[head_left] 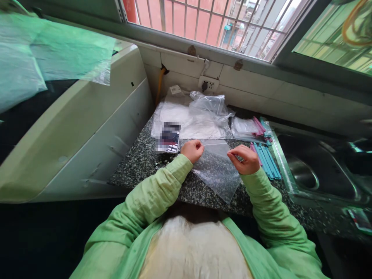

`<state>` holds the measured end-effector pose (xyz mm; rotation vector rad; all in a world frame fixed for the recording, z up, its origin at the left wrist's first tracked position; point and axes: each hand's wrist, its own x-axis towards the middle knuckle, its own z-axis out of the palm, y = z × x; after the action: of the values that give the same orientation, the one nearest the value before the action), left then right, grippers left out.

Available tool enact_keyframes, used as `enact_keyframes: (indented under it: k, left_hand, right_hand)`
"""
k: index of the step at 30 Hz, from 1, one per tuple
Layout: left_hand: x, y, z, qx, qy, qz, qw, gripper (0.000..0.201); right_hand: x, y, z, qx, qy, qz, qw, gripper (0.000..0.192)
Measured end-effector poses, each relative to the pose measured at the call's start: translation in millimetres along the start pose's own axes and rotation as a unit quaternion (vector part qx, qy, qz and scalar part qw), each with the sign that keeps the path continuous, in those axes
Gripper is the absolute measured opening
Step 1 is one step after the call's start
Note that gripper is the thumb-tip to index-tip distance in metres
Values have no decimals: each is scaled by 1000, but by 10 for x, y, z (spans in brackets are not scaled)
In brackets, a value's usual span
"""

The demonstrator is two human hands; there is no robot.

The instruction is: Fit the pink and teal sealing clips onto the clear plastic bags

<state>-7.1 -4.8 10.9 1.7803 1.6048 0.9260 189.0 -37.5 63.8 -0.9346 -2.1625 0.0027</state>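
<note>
Head view shows left hand (192, 150) and right hand (244, 159) pinching the clear plastic zip bag (216, 170) at its top corners; keep the mouth taut and level.

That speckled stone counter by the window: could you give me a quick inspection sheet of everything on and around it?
Surface: dark speckled granite counter, partly covered.
Job's things: clear plastic zip bag, held at its top edge by both hands.
Clutter: pile of clear plastic bags; blue and pink plastic strips; small dark printed card.
Grippers: left hand and right hand both pinch the bag.
Cables: orange hose beside white wall socket.
Surroundings: steel sink on the right, white appliance on the left, barred window.
</note>
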Motion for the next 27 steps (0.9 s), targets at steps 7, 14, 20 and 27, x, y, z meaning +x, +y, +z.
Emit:
enact_keyframes:
  k: [7,14,20,27]
  left_hand:
    - [29,-17,21,-8,-21,8,1000,19]
    - [42,-11,-2,33,-98,5,995,18]
    - [65,-25,16,22,-86,-5,996,19]
    - [81,-49,61,-75,-110,-69,989,16]
  right_hand:
    - [-15,-84,43,-50,-29,-36,998,10]
    - [30,187,-62,-146,9,-30,989,14]
    - [-10,38,-91,-200,-16,-28,979,17]
    - [-139,-264,73,-214,-88,-62,971,22]
